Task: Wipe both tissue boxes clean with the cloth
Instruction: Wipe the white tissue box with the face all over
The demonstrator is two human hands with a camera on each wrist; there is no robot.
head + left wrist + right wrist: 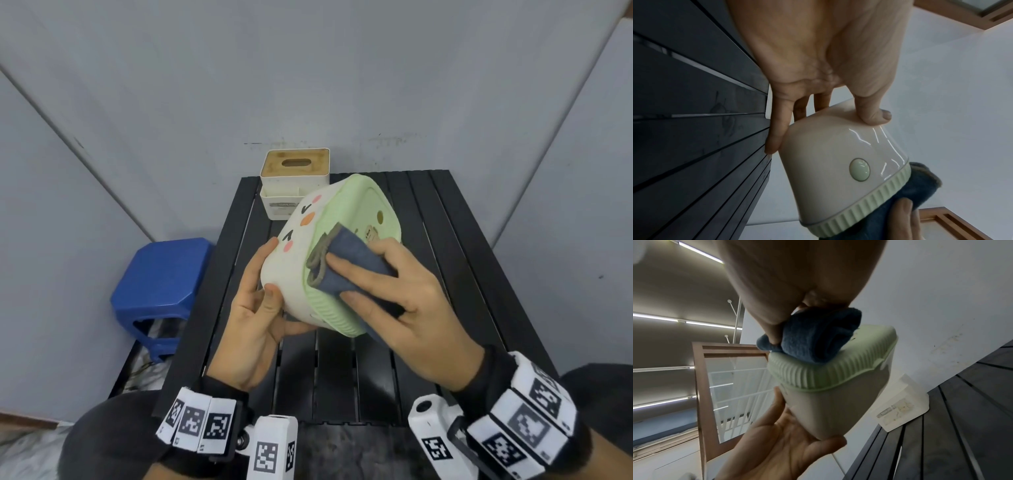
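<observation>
My left hand (263, 298) grips a cream tissue box (294, 260) with a cartoon face and holds it tilted above the table, thumb on the near wall and fingers underneath. Its ribbed green base (359, 205) faces up and to the right. With my right hand (387, 291) I hold a folded blue cloth (346, 260) pressed flat against that base. The right wrist view shows the cloth (818, 337) bunched on the green rim (828, 376). A second, white tissue box (294, 181) with a wooden slotted lid stands at the table's back edge, behind the held box.
A black slatted table (342, 377) lies beneath both hands. A blue plastic stool (161, 284) stands on the floor to its left. Grey walls close in behind and on both sides.
</observation>
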